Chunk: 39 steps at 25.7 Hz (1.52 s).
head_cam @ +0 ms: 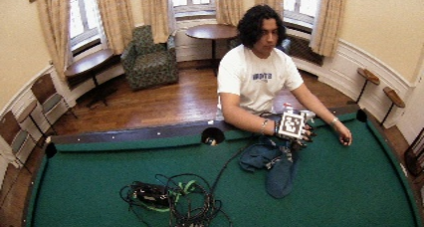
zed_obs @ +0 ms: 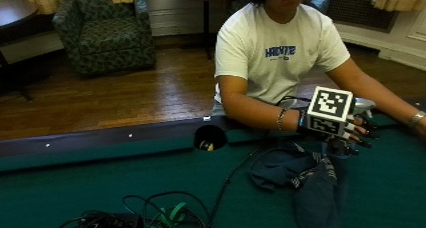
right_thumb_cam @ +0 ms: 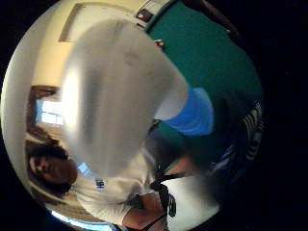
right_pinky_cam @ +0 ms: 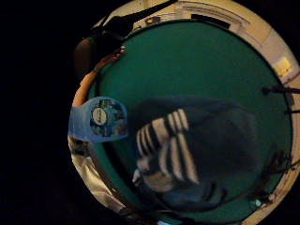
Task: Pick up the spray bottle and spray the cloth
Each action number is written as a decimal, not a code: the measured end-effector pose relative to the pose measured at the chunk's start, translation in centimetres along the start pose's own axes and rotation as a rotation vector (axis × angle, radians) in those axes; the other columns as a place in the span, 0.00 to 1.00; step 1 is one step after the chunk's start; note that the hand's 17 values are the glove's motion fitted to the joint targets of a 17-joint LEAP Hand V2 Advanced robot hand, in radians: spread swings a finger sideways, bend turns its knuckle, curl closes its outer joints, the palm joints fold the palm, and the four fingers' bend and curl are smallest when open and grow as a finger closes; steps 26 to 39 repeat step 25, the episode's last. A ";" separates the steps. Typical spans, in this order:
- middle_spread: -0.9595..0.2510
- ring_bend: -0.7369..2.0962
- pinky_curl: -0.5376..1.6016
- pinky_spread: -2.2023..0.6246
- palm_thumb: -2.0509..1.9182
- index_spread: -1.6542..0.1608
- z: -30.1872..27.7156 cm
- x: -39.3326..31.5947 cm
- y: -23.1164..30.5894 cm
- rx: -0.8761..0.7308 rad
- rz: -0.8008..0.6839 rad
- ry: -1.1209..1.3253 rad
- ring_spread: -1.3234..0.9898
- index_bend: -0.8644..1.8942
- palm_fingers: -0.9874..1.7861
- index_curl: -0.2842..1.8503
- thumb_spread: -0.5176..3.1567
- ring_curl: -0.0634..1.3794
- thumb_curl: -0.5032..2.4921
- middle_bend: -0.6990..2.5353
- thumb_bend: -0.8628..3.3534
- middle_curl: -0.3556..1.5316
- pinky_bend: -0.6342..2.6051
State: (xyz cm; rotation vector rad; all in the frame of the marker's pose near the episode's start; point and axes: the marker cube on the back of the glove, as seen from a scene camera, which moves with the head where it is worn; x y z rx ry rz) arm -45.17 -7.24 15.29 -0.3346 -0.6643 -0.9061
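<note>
Cables point(zed_obs: 166, 213): tangled bundle on the green felt at the near edge of the desk point(zed_obs: 100, 178), well apart from the work.
Cloth point(zed_obs: 303, 175): dark blue fabric with white stripes, lying crumpled on the felt directly below the gloved hand; soft and limp, it should stay put under a spray without being held.
Right hand point(zed_obs: 339, 125): gloved, raised above the cloth, fingers curled round the spray bottle point(right_thumb_cam: 115, 91).
Spray bottle: held in the right hand over the cloth; pale translucent body with a blue part toward one end, filling much of the thumb-side palm view. Judged light and rigid, smooth plastic that may slip; best held round the neck with a finger free for the trigger. The nozzle's aim cannot be told.
Other hand point(head_cam: 344, 137): bare, resting on the felt beside the cloth, holding nothing visible.
Person point(zed_obs: 279, 53): seated at the far rail, white shirt.
Armchair point(zed_obs: 106, 33): farthest, on the wooden floor.
</note>
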 end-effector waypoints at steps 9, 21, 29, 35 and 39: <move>0.66 0.42 0.44 0.85 0.62 0.68 -8.7 3.5 4.3 0.121 0.260 0.401 0.52 0.33 0.47 0.26 0.37 0.28 0.32 0.28 0.19 0.38 0.33; 0.66 0.42 0.43 0.86 0.60 0.67 -11.9 10.6 7.9 0.154 0.548 0.490 0.52 0.35 0.46 0.23 0.37 0.27 0.30 0.28 0.19 0.38 0.33; 0.66 0.42 0.43 0.86 0.60 0.67 -11.4 10.8 7.6 0.142 0.542 0.474 0.52 0.35 0.46 0.23 0.37 0.27 0.30 0.28 0.20 0.38 0.33; 0.66 0.42 0.43 0.86 0.60 0.67 -11.4 10.8 7.6 0.142 0.542 0.474 0.52 0.35 0.46 0.23 0.37 0.27 0.30 0.28 0.20 0.38 0.33; 0.66 0.42 0.43 0.86 0.60 0.67 -11.4 10.8 7.6 0.142 0.542 0.474 0.52 0.35 0.46 0.23 0.37 0.27 0.30 0.28 0.20 0.38 0.33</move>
